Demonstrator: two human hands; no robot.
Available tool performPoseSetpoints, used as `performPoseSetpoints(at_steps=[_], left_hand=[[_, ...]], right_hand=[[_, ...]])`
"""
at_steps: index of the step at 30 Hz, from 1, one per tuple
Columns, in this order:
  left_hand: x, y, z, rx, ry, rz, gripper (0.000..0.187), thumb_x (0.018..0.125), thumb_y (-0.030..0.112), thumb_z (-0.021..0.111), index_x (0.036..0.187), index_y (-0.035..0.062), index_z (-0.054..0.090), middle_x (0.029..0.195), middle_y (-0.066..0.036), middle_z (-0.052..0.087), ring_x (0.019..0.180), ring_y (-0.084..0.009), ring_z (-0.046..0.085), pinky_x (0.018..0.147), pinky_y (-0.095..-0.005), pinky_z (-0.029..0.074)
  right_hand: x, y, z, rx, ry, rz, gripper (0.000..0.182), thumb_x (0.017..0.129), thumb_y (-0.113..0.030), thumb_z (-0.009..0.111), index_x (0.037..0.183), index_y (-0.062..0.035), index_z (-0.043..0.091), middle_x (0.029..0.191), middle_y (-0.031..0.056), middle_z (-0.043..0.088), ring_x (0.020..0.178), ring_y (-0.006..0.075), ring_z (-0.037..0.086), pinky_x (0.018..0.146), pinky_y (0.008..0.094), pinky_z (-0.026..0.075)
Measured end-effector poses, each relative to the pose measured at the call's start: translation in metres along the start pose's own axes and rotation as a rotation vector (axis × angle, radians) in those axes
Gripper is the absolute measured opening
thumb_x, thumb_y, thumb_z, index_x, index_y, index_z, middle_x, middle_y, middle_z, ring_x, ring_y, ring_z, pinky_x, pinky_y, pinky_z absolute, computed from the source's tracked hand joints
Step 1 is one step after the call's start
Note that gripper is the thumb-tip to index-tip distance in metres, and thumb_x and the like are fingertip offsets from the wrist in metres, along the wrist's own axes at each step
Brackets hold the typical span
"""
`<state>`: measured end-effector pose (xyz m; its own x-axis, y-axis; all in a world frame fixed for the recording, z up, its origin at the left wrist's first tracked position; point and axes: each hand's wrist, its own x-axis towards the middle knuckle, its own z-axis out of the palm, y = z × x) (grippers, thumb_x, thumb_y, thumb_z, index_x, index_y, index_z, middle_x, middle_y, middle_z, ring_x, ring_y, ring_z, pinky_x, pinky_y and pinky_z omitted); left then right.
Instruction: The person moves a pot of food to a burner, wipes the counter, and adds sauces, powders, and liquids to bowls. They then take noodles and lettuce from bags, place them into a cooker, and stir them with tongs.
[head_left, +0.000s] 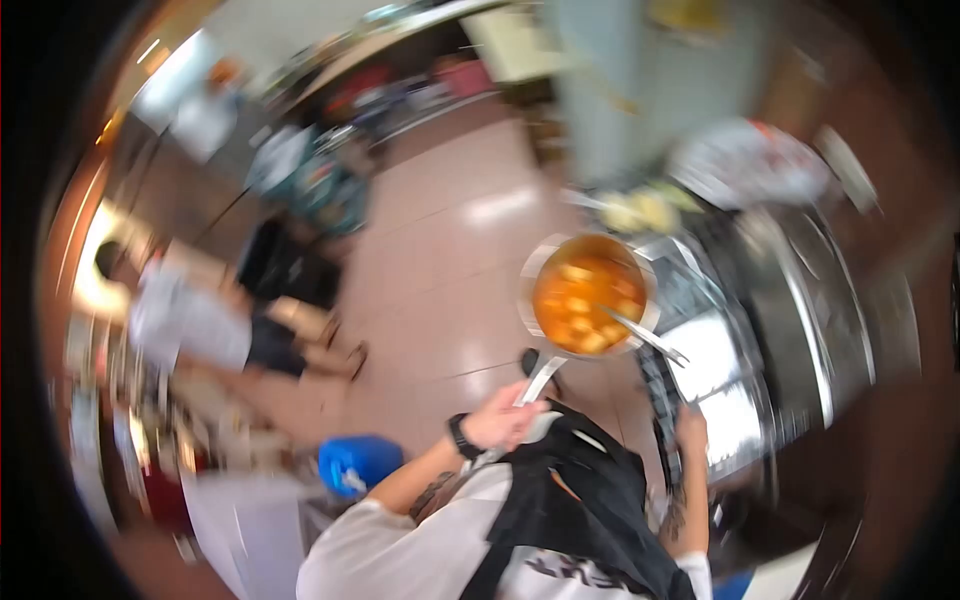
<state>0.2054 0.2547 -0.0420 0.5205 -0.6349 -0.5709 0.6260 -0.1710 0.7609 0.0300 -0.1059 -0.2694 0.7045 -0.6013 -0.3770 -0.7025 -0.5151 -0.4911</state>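
My left hand (507, 418) is closed around the handle (541, 379) of a round metal pan (528, 305), held out over the floor in front of me. Orange-red liquid with pale, cube-like chunks (583, 305) fills the pan. A metal utensil (650, 336) leans out over its right rim; its working end is sunk in the food, so its kind is hidden. My right hand (692, 430) is low by the front edge of the metal counter (725, 425). Blur hides its fingers and whether it holds anything.
Pale yellowish food (640, 210) and a whitish, red-marked bag-like item (750, 165) sit on the right-hand counter. A blue container (360, 465) stands at my left. Another person (195, 320) is farther left. Reddish tiled floor (440, 290) runs ahead towards shelves.
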Motion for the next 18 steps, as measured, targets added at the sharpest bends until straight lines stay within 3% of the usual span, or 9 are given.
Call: performPoseSetpoints(at_steps=[1, 2, 3, 4, 5, 7, 9, 18], left_hand=[[0.002, 0.01, -0.014, -0.038, 0.0, 0.009, 0.013, 0.1, 0.02, 0.057, 0.106, 0.0089, 0.052, 0.058, 0.004, 0.043, 0.04, -0.0053, 0.042, 0.036, -0.0227, 0.036], [0.004, 0.022, -0.028, -0.056, -0.033, 0.057, 0.012, 0.101, 0.019, 0.055, 0.103, 0.0089, 0.05, 0.059, 0.003, 0.045, 0.04, -0.0062, 0.043, 0.036, -0.0231, 0.036], [0.01, 0.023, -0.044, -0.027, -0.023, 0.084, 0.012, 0.101, 0.019, 0.053, 0.101, 0.0088, 0.048, 0.058, 0.003, 0.045, 0.039, -0.0071, 0.043, 0.036, -0.0239, 0.037], [0.014, 0.03, -0.06, -0.015, -0.051, 0.097, 0.013, 0.101, 0.02, 0.052, 0.1, 0.0083, 0.046, 0.058, 0.002, 0.045, 0.039, -0.0075, 0.044, 0.036, -0.024, 0.037], [0.016, 0.044, -0.075, 0.007, -0.016, 0.062, 0.014, 0.101, 0.021, 0.053, 0.1, 0.0079, 0.046, 0.058, 0.002, 0.045, 0.038, -0.0075, 0.044, 0.036, -0.024, 0.038], [0.028, 0.066, -0.121, 0.013, -0.033, 0.092, 0.016, 0.101, 0.022, 0.053, 0.099, 0.008, 0.046, 0.058, 0.002, 0.045, 0.039, -0.0075, 0.044, 0.036, -0.0242, 0.039], [0.039, 0.089, -0.164, -0.029, -0.003, 0.127, 0.017, 0.101, 0.023, 0.053, 0.098, 0.0083, 0.046, 0.058, 0.002, 0.045, 0.04, -0.0077, 0.045, 0.036, -0.025, 0.039], [0.112, 0.202, -0.32, -0.182, 0.078, 0.212, 0.021, 0.101, 0.027, 0.054, 0.097, 0.0087, 0.045, 0.06, 0.002, 0.044, 0.038, -0.008, 0.043, 0.036, -0.0245, 0.039]], right_hand=[[0.026, 0.002, 0.008, -0.186, -0.087, -0.109, 0.051, 0.099, -0.03, 0.038, 0.086, 0.0122, 0.062, 0.088, 0.0319, 0.065, 0.087, 0.0444, 0.065, 0.076, 0.0526, 0.049], [0.045, 0.007, 0.012, -0.117, -0.145, 0.037, 0.048, 0.098, -0.03, 0.038, 0.088, 0.0105, 0.062, 0.081, 0.0284, 0.066, 0.079, 0.0428, 0.067, 0.073, 0.0521, 0.051], [0.072, 0.057, 0.044, -0.094, 0.095, 0.026, 0.048, 0.098, -0.032, 0.041, 0.087, 0.0113, 0.058, 0.066, 0.0268, 0.064, 0.06, 0.0411, 0.067, 0.059, 0.0525, 0.053], [0.061, 0.001, 0.008, 0.236, -0.141, 0.368, 0.054, 0.101, -0.036, 0.041, 0.086, 0.0129, 0.056, 0.059, 0.0247, 0.062, 0.049, 0.0378, 0.064, 0.047, 0.0483, 0.052], [0.076, 0.008, 0.012, 0.239, -0.196, 0.479, 0.053, 0.101, -0.037, 0.041, 0.084, 0.0122, 0.054, 0.05, 0.0222, 0.058, 0.037, 0.0339, 0.059, 0.036, 0.044, 0.049], [0.097, 0.024, 0.02, 0.079, -0.155, 0.501, 0.061, 0.099, -0.043, 0.044, 0.089, 0.0162, 0.056, 0.056, 0.0244, 0.061, 0.041, 0.037, 0.062, 0.039, 0.0427, 0.051], [0.075, -0.06, -0.009, 0.068, -0.085, 0.622, 0.055, 0.092, -0.042, 0.06, 0.097, 0.0123, 0.058, 0.068, 0.0205, 0.066, 0.044, 0.0346, 0.063, 0.039, 0.0448, 0.053], [0.195, -0.263, 0.069, 0.023, -0.332, 0.445, 0.049, 0.09, -0.038, 0.063, 0.097, 0.0102, 0.06, 0.068, 0.0187, 0.066, 0.046, 0.0319, 0.064, 0.042, 0.0428, 0.054]])
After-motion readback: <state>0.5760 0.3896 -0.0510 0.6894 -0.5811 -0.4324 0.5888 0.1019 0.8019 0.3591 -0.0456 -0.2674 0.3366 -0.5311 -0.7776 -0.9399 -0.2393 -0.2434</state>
